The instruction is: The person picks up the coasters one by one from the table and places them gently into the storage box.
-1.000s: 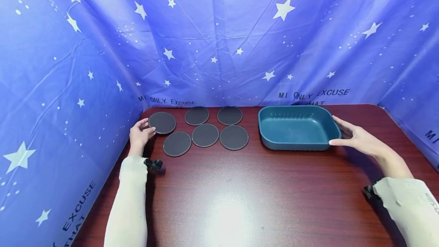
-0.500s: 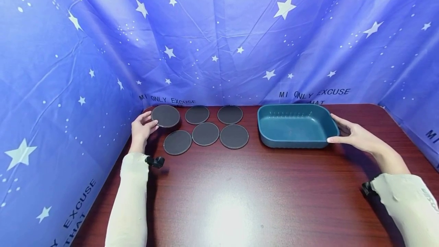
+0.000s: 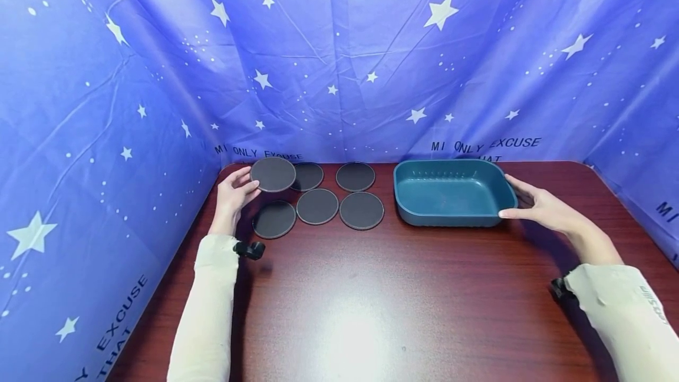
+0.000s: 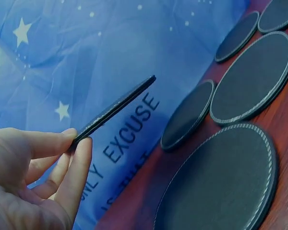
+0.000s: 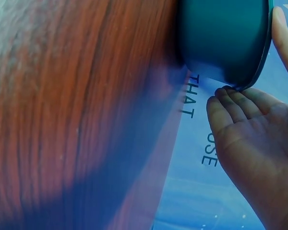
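Note:
My left hand (image 3: 233, 196) pinches a round black coaster (image 3: 273, 174) by its left edge, thumb on one face and fingers on the other. In the left wrist view this coaster (image 4: 115, 110) appears nearly edge-on, raised off the table, with pale stitching along its rim. From the head it overlaps part of the back-row coaster (image 3: 312, 178) behind it. On the right, my right hand (image 3: 551, 211) holds the right end of a teal rectangular bin (image 3: 451, 221). Its thumb lies at the near corner and its fingers at the far side of that end.
Several matching coasters lie flat on the dark red wooden table (image 3: 318, 276): a front one (image 3: 274, 220), a middle one (image 3: 317, 206), and one closest to the bin (image 3: 362, 210) among them. A blue star-printed curtain (image 3: 329, 46) hangs along the table's back and sides.
The coaster in my left hand has risen from the table and moved right, toward the back-row coasters. The bin has slid slightly left with my right hand on it.

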`<action>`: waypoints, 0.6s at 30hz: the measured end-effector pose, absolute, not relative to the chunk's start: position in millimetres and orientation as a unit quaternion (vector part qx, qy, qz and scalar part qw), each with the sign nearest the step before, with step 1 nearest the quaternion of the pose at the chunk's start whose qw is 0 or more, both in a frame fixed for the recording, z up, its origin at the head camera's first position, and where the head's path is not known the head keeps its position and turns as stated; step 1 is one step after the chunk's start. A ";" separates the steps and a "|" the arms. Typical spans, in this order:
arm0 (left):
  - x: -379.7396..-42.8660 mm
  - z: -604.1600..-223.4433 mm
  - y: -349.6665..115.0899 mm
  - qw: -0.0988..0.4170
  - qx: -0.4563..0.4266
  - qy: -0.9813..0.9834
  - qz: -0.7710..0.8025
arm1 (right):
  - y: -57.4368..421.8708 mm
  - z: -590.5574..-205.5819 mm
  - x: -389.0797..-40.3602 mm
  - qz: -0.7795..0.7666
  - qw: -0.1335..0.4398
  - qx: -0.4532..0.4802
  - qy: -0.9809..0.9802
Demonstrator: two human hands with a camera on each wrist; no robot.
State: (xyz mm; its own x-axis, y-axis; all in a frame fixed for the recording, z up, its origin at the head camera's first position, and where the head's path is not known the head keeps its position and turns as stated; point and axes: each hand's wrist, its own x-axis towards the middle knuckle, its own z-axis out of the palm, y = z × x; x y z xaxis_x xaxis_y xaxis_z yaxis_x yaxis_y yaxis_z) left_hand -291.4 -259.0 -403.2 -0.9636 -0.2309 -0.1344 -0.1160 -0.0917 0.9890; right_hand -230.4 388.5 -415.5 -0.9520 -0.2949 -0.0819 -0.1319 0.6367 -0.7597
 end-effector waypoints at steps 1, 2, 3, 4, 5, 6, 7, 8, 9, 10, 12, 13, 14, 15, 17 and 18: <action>-291.0 -403.0 -257.1 0.037 0.126 -0.670 -0.730 | 387.8 -415.9 -231.2 -0.410 0.099 -0.119 0.899; -290.6 -402.7 -254.9 0.036 0.123 -0.668 -0.733 | 387.2 -416.3 -231.8 -0.410 0.099 -0.121 0.898; -290.3 -402.8 -252.8 0.034 0.121 -0.666 -0.735 | 386.6 -416.6 -232.6 -0.411 0.099 -0.122 0.898; -290.1 -403.2 -250.5 0.034 0.118 -0.665 -0.737 | 386.0 -416.7 -233.1 -0.411 0.098 -0.121 0.898; -290.0 -403.5 -247.9 0.032 0.115 -0.663 -0.739 | 385.6 -416.7 -233.6 -0.412 0.098 -0.122 0.898; -289.8 -404.0 -245.5 0.032 0.113 -0.663 -0.739 | 385.2 -416.6 -234.0 -0.413 0.099 -0.122 0.897; -289.6 -404.8 -243.1 0.032 0.110 -0.663 -0.740 | 384.6 -416.4 -234.2 -0.415 0.100 -0.122 0.896; -289.4 -405.4 -240.4 0.032 0.109 -0.662 -0.741 | 384.1 -416.0 -234.3 -0.417 0.103 -0.121 0.895; -289.2 -406.2 -237.8 0.031 0.107 -0.663 -0.740 | 383.7 -415.9 -234.5 -0.418 0.105 -0.119 0.895; -288.8 -406.9 -235.2 0.031 0.104 -0.663 -0.741 | 383.3 -415.7 -234.6 -0.419 0.107 -0.118 0.894; -288.0 -408.1 -230.3 0.028 0.098 -0.662 -0.743 | 382.0 -415.8 -234.8 -0.422 0.108 -0.117 0.892; -287.6 -408.5 -227.6 0.028 0.095 -0.661 -0.743 | 381.4 -416.0 -235.0 -0.423 0.107 -0.118 0.892; -287.3 -408.9 -225.1 0.026 0.092 -0.661 -0.744 | 380.7 -416.0 -235.3 -0.425 0.108 -0.120 0.890; -287.0 -409.3 -222.5 0.024 0.088 -0.662 -0.744 | 379.8 -416.0 -235.7 -0.425 0.107 -0.122 0.891; -286.7 -410.0 -217.2 0.019 0.083 -0.661 -0.746 | 378.2 -415.6 -236.7 -0.423 0.106 -0.125 0.891; -286.4 -410.1 -214.5 0.018 0.081 -0.660 -0.746 | 377.4 -415.2 -237.3 -0.420 0.107 -0.125 0.892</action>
State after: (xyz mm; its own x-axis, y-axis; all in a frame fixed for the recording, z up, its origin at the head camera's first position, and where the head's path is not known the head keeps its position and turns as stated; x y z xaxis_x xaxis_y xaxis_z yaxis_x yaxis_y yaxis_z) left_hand -286.4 -214.5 -410.1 -0.9862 -0.1340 -0.0975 -0.0804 -0.1272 0.9886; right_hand -237.3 377.4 -415.2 -0.9458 -0.3133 -0.0850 -0.1341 0.6156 -0.7766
